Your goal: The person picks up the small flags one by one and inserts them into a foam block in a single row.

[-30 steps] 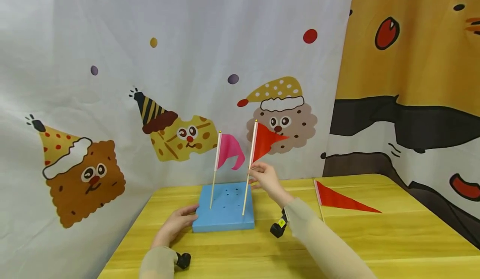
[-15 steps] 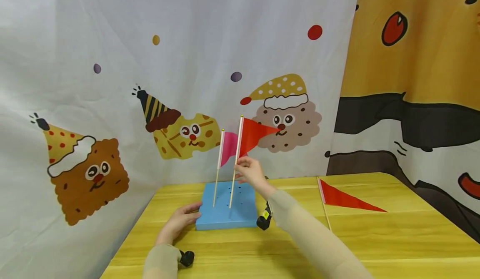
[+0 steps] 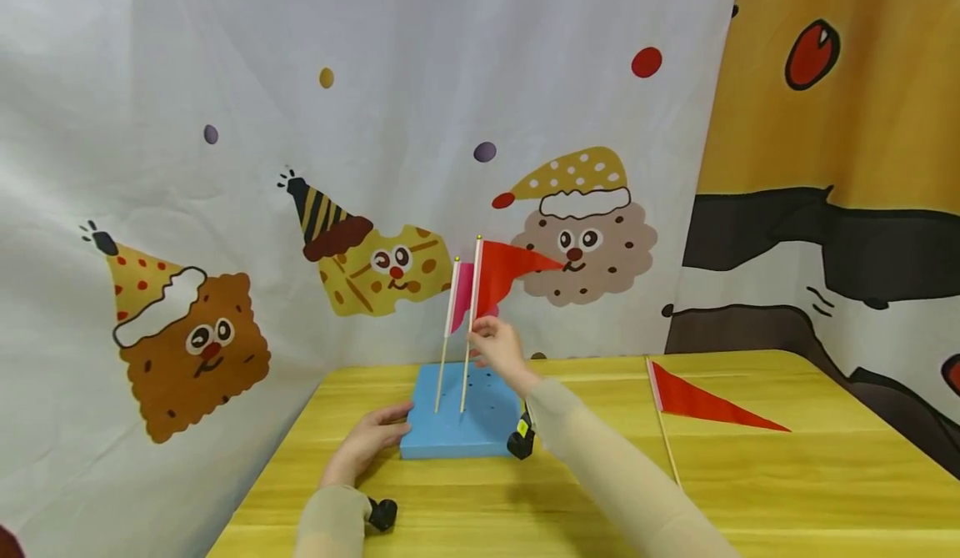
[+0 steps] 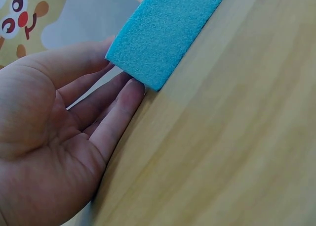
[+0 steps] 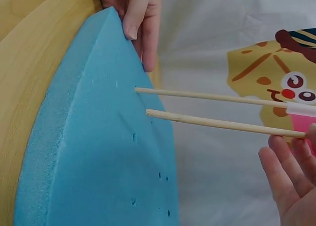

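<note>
Fingers extended, the left hand [image 3: 367,439] braced the blue block [image 3: 457,434] from the left, apparently for steadiness, while the right hand [image 3: 498,348] pinched a red flag's stick [image 5: 222,122].

This looks like a curtained booth, cartoon-printed cloth [image 3: 420,57] behind a table [image 3: 465,504]

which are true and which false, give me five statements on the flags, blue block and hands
The right hand holds a red flag by its stick. True.
The pink flag lies flat on the table. False: it stands in the blue block.
The left hand touches the blue block. True.
The other red flag stands in the blue block. False: it lies on the table.
The blue block's top has holes. True.
</note>
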Demonstrator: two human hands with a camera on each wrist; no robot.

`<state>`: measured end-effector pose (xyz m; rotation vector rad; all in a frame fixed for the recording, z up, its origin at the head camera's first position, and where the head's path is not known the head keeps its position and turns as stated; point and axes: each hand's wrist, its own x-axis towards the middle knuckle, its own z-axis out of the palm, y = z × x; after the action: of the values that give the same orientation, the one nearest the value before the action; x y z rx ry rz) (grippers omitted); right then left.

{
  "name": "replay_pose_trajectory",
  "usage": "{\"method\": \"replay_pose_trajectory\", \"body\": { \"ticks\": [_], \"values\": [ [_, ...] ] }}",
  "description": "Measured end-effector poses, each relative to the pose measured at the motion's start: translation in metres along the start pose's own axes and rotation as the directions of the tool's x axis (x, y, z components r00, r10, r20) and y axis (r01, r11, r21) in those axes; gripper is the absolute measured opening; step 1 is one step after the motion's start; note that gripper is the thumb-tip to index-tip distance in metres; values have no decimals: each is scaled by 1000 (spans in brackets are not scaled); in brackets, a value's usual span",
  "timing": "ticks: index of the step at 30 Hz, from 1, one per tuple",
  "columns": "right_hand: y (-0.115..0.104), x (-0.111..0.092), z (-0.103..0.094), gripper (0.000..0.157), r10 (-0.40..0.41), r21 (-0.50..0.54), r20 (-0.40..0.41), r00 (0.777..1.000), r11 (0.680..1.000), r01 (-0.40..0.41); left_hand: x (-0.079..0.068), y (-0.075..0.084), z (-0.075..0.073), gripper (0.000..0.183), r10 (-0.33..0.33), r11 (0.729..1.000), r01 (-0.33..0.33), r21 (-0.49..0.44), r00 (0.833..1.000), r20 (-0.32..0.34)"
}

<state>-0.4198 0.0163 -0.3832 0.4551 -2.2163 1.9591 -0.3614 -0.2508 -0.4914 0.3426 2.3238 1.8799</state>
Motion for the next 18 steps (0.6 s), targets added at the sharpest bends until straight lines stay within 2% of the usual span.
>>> {"method": "replay_pose_trajectory", "body": {
  "ticks": [7, 18],
  "values": [
    [2, 3, 2, 26, -24, -4, -23, 999, 1000, 24, 1, 1, 1, 54, -6, 1000, 6, -12, 1000, -6],
    [13, 8, 6, 21, 0, -49, -35, 999, 999, -2, -1, 2, 2, 53, 10, 1000, -10, 1, 1000, -7]
  ]
}}
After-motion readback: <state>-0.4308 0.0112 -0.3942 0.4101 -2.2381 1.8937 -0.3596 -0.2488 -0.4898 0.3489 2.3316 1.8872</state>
